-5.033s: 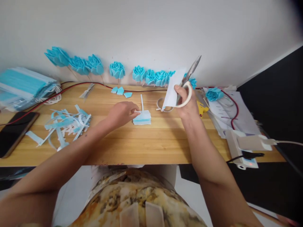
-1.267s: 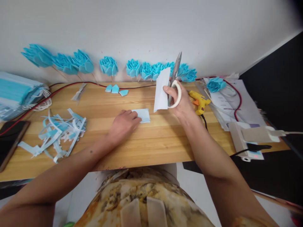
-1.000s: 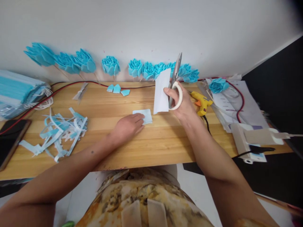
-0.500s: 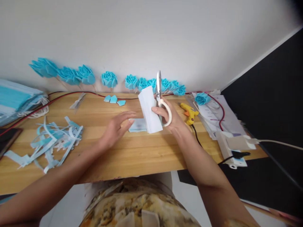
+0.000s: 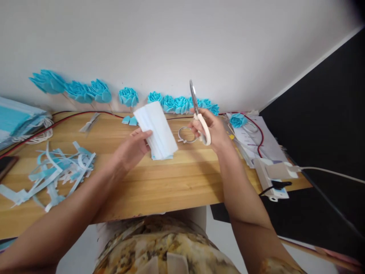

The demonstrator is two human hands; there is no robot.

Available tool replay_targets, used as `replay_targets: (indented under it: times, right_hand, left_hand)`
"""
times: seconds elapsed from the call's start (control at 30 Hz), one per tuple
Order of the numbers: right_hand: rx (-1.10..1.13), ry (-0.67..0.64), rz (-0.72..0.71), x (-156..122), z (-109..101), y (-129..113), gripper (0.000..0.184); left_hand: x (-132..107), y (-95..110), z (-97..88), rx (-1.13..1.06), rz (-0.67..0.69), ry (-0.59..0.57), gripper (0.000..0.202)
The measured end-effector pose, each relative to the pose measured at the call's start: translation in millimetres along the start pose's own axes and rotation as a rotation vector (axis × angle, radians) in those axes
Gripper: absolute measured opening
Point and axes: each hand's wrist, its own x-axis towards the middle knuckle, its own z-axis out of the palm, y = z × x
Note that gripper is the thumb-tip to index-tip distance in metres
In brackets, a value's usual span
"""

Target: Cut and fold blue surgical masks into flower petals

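My left hand (image 5: 135,146) is closed on the left edge of a white, pleated face mask piece (image 5: 156,129), thumb on top. The piece is raised and tilted over the table. Below its lower edge, a bit of light blue material (image 5: 168,156) shows; the rest is hidden. My right hand (image 5: 212,127) is wrapped around white-handled scissors (image 5: 203,127), whose blades point up and away, apart from the mask piece. Just left of that hand, a thin pale ring (image 5: 182,140) lies on the wood.
Blue flowers (image 5: 128,97) on sticks line the wall. Cut strips (image 5: 61,171) lie in a heap at left, near stacked masks (image 5: 19,118). Small blue petals (image 5: 132,121) lie behind the mask piece. A yellow glue gun (image 5: 231,136) is mostly hidden. A power strip (image 5: 266,180) sits at right.
The mask piece has passed from my right hand to my left and moved left. My right hand, with the scissors, has moved right, uncovering the ring and covering most of the glue gun.
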Motion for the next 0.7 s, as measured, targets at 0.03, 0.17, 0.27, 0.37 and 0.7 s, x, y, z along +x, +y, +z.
replay_targets:
  times: [0.03, 0.17, 0.27, 0.37, 0.7]
  right_hand:
    - [-0.135, 0.061, -0.040, 3, -10, 2, 0.046]
    - [-0.905, 0.125, 0.006, 9, -41, 16, 0.040]
    - [-1.238, -0.014, 0.152, 11, -45, 24, 0.035]
    - [-1.325, -0.106, 0.208, 11, -43, 28, 0.038]
    - [-0.656, -0.002, -0.032, -2, 6, 13, 0.048]
  left_hand:
    - [0, 3, -4.4, 0.010, 0.024, 0.026, 0.033]
    - [-1, 7, -13.9, 0.067, 0.094, 0.108, 0.036]
    - [-1, 2, -13.3, 0.095, 0.105, 0.129, 0.038]
    - [-2, -4, -10.9, 0.155, 0.123, 0.094, 0.041]
    - [-8, -14, -6.7, 0.166, 0.113, -0.015, 0.043]
